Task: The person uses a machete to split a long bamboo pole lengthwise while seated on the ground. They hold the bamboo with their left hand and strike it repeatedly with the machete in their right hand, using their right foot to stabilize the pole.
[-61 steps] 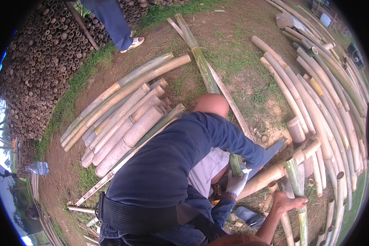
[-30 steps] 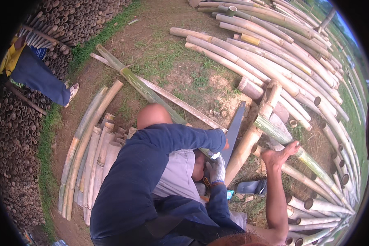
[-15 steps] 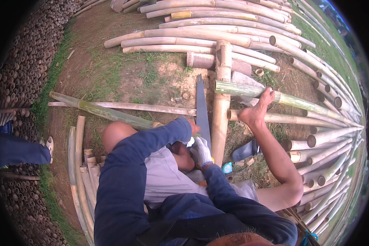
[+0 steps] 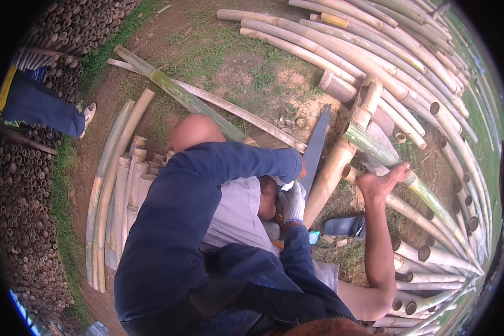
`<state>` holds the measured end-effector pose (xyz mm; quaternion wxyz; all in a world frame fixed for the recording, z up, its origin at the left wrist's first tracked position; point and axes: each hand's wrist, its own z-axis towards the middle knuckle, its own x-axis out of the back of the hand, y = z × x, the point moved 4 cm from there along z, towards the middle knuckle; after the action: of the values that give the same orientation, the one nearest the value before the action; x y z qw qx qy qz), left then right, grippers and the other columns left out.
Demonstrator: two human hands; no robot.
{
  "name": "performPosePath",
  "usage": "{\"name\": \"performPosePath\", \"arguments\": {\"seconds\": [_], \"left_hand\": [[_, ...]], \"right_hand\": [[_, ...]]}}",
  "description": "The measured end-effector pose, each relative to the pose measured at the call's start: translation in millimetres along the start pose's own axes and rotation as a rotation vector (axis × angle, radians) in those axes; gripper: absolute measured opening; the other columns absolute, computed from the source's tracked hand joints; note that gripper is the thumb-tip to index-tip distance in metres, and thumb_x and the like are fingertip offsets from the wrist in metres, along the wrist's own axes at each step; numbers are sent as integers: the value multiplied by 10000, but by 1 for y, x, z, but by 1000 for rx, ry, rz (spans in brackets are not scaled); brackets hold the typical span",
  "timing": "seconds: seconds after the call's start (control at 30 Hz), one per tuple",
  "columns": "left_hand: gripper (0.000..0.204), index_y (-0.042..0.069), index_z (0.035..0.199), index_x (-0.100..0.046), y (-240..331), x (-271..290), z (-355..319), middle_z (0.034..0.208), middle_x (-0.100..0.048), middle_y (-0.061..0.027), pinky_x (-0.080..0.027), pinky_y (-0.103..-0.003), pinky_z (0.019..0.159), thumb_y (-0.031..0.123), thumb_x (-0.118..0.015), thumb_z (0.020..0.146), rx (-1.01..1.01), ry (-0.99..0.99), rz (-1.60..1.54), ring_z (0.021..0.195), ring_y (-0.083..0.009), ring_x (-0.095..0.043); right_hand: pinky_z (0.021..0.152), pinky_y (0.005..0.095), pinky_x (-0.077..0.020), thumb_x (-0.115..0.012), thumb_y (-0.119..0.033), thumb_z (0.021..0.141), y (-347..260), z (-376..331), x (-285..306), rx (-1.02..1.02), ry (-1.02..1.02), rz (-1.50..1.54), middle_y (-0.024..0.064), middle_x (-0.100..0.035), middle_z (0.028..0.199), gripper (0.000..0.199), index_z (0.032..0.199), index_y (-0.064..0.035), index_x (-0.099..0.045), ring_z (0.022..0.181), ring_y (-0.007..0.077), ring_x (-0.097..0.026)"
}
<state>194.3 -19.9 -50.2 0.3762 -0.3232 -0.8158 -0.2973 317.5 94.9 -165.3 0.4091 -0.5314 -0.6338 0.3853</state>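
A hand saw [image 4: 317, 147] stands out in front of me, its toothed blade pointing away and its lower end beside my hands. My left hand [image 4: 303, 170] is bent inward at the blade's left edge; the dark blue sleeve hides most of its fingers. Just below, my right hand [image 4: 293, 205], in a white knitted glove, is closed close to the lower end of the saw; what it grips is hidden. A small white patch shows between the hands. My bare right foot [image 4: 382, 182] presses on a green bamboo pole [image 4: 369, 147], which rests across a thick pale bamboo pole [image 4: 336, 169].
Another green bamboo pole [image 4: 190, 101] extends left from beyond my knee. Bamboo poles [image 4: 397, 61] lie at far right, with cut bamboo lengths [image 4: 126, 185] at left. A blue sandal [image 4: 344, 226] and a turquoise tape measure [image 4: 314, 237] lie nearby. Another person's leg [image 4: 45, 112] shows at left.
My view has turned, so the surroundings appear rotated clockwise and the saw now leans right. Both hands stay close together by its lower end.
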Motion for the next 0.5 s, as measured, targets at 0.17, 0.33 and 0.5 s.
{"name": "performPosePath", "arguments": {"seconds": [0.17,0.33,0.5], "left_hand": [[412,70,1122,-793,16,22,0,1077,-798,-165,-620,-540,809,278,-796,767,-52,22,22,1014,-387,-774],[332,80,1124,-736,28,30,-9,965,-796,-172,-631,-511,848,229,-775,830,-31,56,31,1042,-408,-773],[413,99,1236,-676,2,89,-55,1039,-779,-180,-611,-548,861,166,-761,838,61,279,-52,1066,-427,-750]], "right_hand": [[936,401,-580,-649,-210,1054,13,7,-3,-29,42,154,126,-588,1324,432,1439,-80,-502,1217,264,-613],[964,402,-559,-631,-222,1059,-66,22,54,23,89,73,137,-598,1322,411,1425,-68,-524,1212,277,-611],[993,404,-537,-614,-233,1065,-209,97,111,372,118,-301,149,-608,1321,394,1411,-55,-547,1207,289,-609]]}}
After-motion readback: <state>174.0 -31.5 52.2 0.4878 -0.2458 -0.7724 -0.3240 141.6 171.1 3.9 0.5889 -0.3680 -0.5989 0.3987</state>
